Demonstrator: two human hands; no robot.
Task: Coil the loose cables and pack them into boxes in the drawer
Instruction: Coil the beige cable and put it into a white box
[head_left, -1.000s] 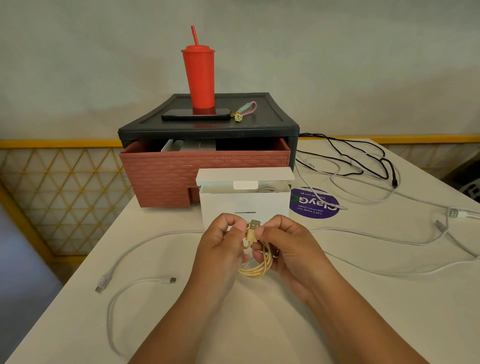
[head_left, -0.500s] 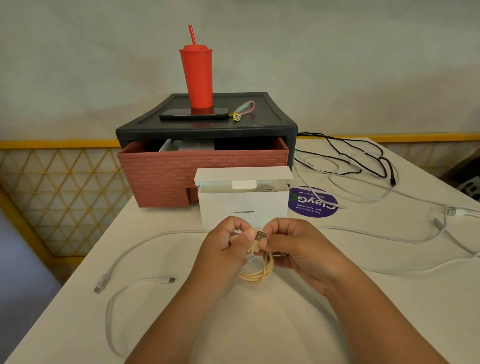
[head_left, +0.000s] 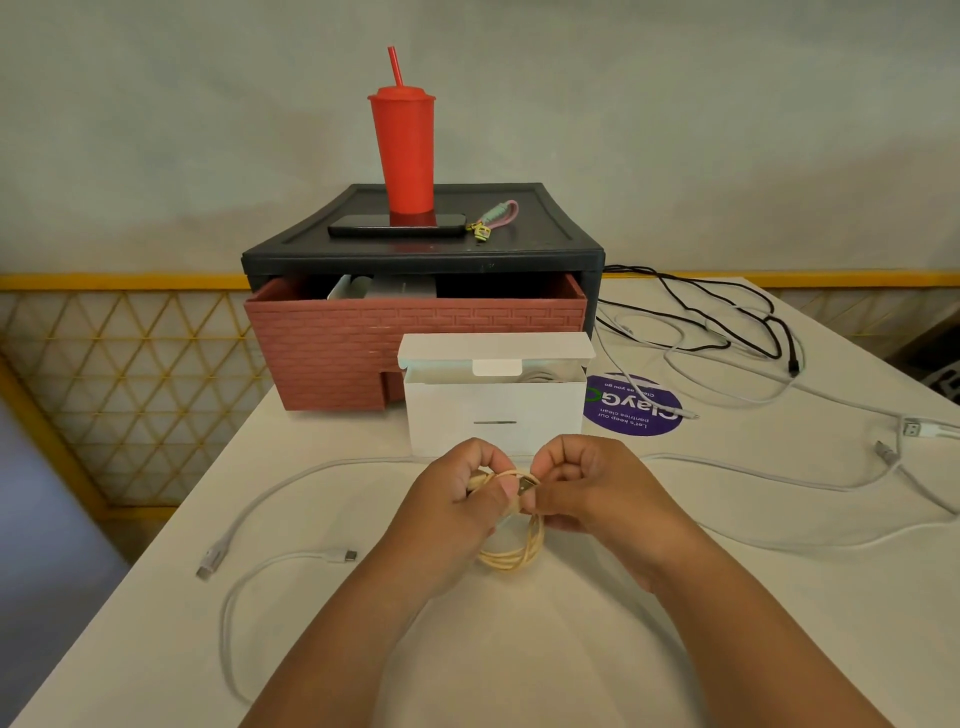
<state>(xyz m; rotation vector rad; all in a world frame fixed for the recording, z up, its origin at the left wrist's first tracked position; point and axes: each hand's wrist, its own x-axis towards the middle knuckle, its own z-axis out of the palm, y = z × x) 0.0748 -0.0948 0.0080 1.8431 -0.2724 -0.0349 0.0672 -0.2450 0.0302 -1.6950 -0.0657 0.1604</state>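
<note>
Beige cable (head_left: 511, 558): a small coil held over the near table, just in front of the open white box (head_left: 493, 415). Left hand (head_left: 457, 499) pinches the coil's top. Right hand (head_left: 592, 488) is curled on its right side. USB plug (head_left: 527, 486), upright a second ago, now lies sideways across the loops. The tail is probably being wrapped to lock the coil, with boxing next. White table (head_left: 519, 665): loose white cables (head_left: 337, 556) left and right, black cable (head_left: 727, 312) far right. Brick-red drawer (head_left: 415, 338) open beyond the box. Pale wall behind.
</note>
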